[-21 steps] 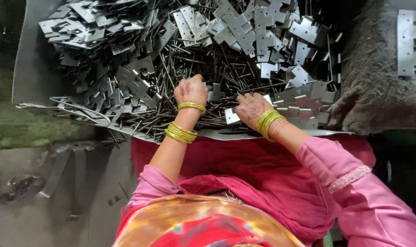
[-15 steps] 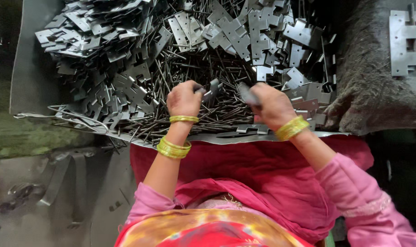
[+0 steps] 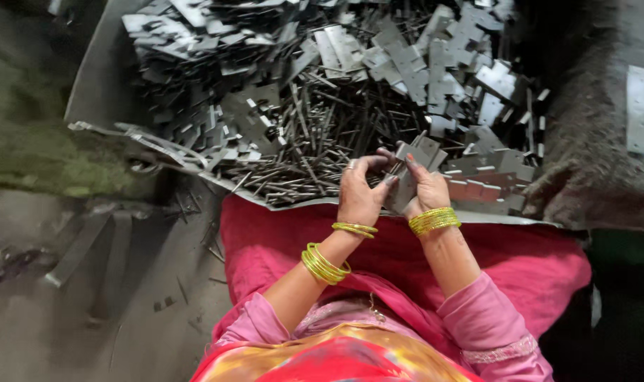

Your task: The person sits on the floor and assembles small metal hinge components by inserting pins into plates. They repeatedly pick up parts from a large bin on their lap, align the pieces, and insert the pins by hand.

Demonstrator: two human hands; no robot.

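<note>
Both up close: my left hand (image 3: pixel 358 192) and right hand (image 3: pixel 424 189) pinch one flat metal plate (image 3: pixel 415 164) between them, raised over the pin heap (image 3: pixel 315 148). Plates (image 3: pixel 216 85) sit piled behind, within reach, on the tray (image 3: pixel 99 78).

A: From my remote seat I log the metal plate (image 3: pixel 415 164) as partly hidden; the left hand (image 3: pixel 359 192) and right hand (image 3: pixel 426 189) cover its lower half; whether a pin sits between the fingers, I cannot tell.

B: And the edges?

A: The heap of plates (image 3: pixel 279 78) is cut off at the top; the hinge at the right edge (image 3: pixel 643 113) is cropped; the floor scraps (image 3: pixel 14 260) are blurred.
</note>
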